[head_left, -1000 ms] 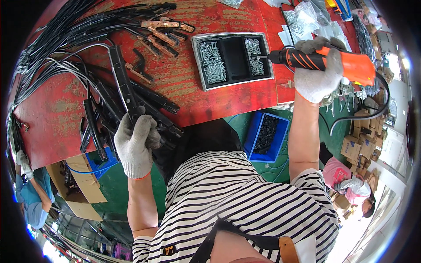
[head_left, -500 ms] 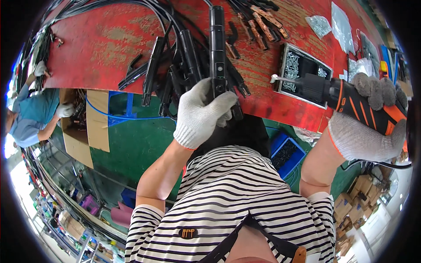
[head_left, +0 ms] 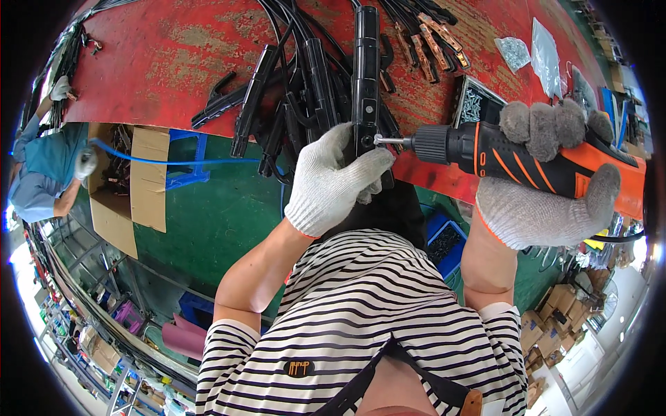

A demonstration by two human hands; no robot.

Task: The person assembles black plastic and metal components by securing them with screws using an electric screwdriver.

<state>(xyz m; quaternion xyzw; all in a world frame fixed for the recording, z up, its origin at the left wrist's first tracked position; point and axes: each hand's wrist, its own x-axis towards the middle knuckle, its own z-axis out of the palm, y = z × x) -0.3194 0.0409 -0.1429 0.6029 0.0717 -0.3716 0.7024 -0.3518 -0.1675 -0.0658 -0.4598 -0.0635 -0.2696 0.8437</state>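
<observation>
My left hand, in a white knit glove, grips the lower end of a black welding electrode holder, held upright at the table's front edge. My right hand, in a glove with grey palm and fingers, is wrapped round an orange and black electric screwdriver. Its bit points left, and a small silver screw sits at the tip. That tip is at the holder's right side, close by my left thumb; whether the screw touches a hole cannot be made out. More black electrode holders with cables lie to the left.
Behind the screwdriver is a tray of screws, partly covered. Copper clamp parts and plastic bags lie farther back on the red table. A co-worker stands at left beside an open carton. A blue bin is below.
My right hand has brought the screwdriver left, from over the screw tray to the electrode holder. The left hand and holder have shifted slightly right in view. The co-worker's hand has moved.
</observation>
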